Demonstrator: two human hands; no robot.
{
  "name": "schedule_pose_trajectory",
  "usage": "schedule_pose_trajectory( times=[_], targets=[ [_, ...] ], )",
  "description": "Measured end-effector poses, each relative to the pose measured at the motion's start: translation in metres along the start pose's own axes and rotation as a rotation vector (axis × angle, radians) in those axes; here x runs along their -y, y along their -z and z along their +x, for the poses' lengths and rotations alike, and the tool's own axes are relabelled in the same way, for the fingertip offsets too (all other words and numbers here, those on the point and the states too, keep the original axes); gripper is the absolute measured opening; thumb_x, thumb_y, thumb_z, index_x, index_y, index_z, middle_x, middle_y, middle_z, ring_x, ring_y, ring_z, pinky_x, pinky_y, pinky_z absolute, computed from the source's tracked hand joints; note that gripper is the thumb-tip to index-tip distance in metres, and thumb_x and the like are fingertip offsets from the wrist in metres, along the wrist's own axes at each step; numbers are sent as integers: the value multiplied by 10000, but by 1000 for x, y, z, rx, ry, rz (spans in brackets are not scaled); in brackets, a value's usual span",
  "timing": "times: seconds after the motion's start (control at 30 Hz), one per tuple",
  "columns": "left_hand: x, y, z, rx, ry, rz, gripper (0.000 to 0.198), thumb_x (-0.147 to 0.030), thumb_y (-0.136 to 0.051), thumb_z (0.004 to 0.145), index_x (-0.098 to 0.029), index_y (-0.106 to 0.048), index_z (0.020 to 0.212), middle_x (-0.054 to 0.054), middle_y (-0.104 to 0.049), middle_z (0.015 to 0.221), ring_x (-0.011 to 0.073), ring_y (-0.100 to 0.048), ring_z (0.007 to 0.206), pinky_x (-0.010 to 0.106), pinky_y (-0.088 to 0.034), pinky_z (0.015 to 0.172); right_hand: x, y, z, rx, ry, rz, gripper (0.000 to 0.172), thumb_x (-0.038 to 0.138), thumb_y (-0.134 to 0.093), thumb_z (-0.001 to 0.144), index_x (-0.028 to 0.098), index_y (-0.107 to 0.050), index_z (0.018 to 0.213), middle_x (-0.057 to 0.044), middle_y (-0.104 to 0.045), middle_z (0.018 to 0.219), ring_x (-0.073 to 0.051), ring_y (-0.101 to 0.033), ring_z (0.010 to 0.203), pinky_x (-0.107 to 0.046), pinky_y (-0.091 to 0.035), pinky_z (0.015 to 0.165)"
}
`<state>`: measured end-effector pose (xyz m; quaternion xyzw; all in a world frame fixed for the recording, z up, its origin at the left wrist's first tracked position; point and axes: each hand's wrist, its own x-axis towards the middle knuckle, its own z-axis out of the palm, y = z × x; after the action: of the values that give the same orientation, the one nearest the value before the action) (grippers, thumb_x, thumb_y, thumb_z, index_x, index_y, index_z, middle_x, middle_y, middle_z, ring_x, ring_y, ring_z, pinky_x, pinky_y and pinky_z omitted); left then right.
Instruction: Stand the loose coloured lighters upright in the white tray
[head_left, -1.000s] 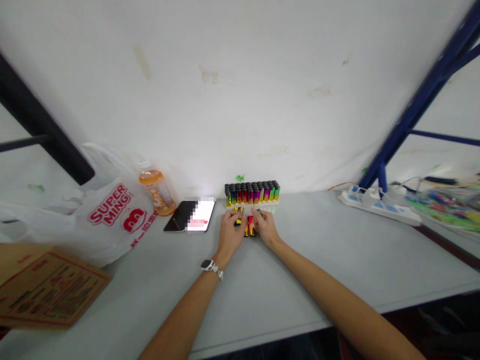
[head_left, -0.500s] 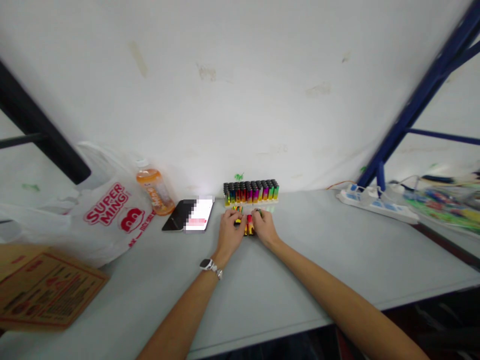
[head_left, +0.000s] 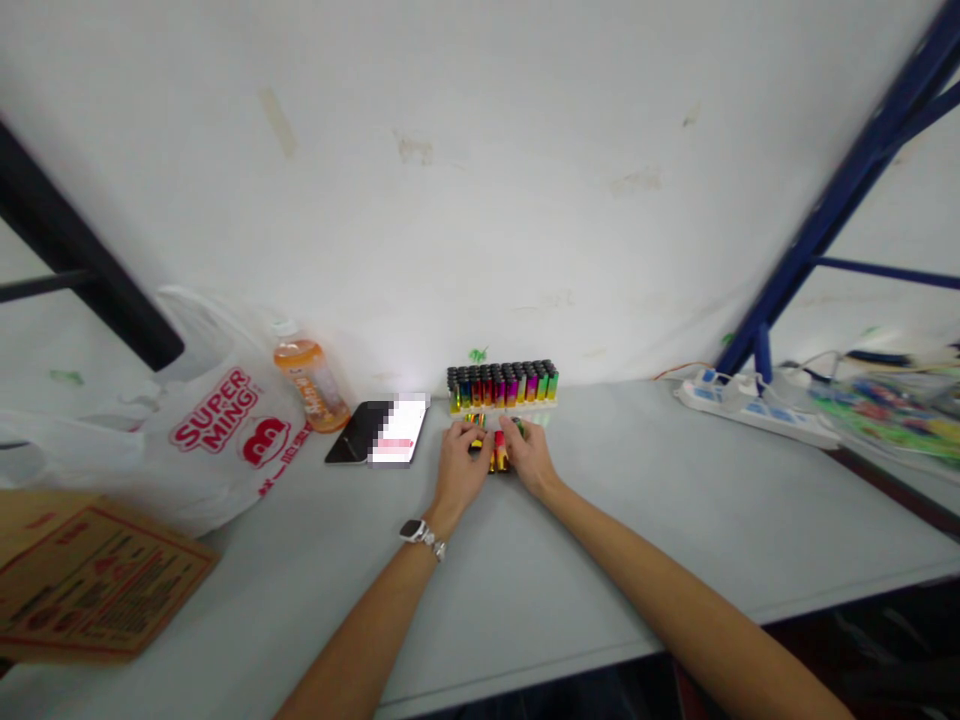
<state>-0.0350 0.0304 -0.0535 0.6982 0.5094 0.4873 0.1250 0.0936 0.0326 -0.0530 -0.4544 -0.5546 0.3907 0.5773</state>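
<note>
My left hand [head_left: 462,466] rests on the table, fingers curled over small shiny multicoloured tubes [head_left: 478,421]. Beside it, my right hand [head_left: 534,460] is bent round the other side of the same group, and a bit of green shows under its fingers. Between the hands, red and yellow tubes [head_left: 500,456] can be seen; the fingers hide most of the rest. Just behind the fingertips stands a pale tray [head_left: 517,408] holding rows of upright metallic tubes with black tops [head_left: 502,380]. What exactly the tubes are cannot be made out.
Left of the hands lies a tablet [head_left: 364,430], with an orange drink bottle [head_left: 309,385], a white plastic bag [head_left: 225,440] and a cardboard box [head_left: 105,580] farther left. A white power strip [head_left: 757,412] sits at the right, near a blue metal frame [head_left: 810,220].
The right thumb and fingers have shifted slightly over the tubes, reaching a little towards the tray. My left hand stays almost where it was.
</note>
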Motion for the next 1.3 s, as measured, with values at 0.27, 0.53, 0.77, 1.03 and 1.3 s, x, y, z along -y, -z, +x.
schedule_pose_trajectory(
  times=[0.27, 0.53, 0.77, 1.03, 1.3],
  targets=[
    [1, -1, 1, 4, -8, -6, 178, -274, -579, 861, -196, -679, 736, 62, -625, 890, 211, -571, 914, 391, -472, 882, -3, -2, 3, -25, 18, -39, 355, 447, -464, 854, 198, -454, 600, 48, -400, 541, -107, -369, 519, -237, -311, 491],
    [1, 0, 0, -9, -19, -7, 163, -274, -580, 856, -199, -678, 750, 59, -625, 887, 209, -571, 910, 383, -476, 875, 0, -1, 1, -10, 70, -97, 254, 342, -418, 830, 200, -455, 623, 46, -432, 569, -118, -410, 554, -239, -325, 530],
    [0, 1, 0, 5, -13, 1, 178, -283, -573, 863, -199, -679, 748, 58, -621, 895, 209, -570, 918, 382, -473, 884, 0, 0, 1, -15, 71, -84, 266, 351, -425, 842, 203, -446, 622, 45, -436, 571, -121, -412, 562, -240, -326, 538],
    [-4, 2, 0, 12, -33, 16, 176, -250, -569, 863, -199, -672, 730, 59, -626, 900, 209, -570, 920, 375, -476, 875, 3, -2, 0, -9, 107, -108, 286, 475, -477, 893, 199, -538, 852, 31, -538, 692, -138, -495, 652, -240, -399, 615],
    [-5, 3, 0, 20, -37, 18, 164, -265, -574, 866, -197, -673, 753, 63, -621, 903, 213, -567, 915, 375, -469, 862, 5, 17, 6, 66, 153, -140, 274, 452, -532, 872, 188, -606, 887, 3, -601, 760, -141, -543, 674, -252, -440, 632]
  ],
)
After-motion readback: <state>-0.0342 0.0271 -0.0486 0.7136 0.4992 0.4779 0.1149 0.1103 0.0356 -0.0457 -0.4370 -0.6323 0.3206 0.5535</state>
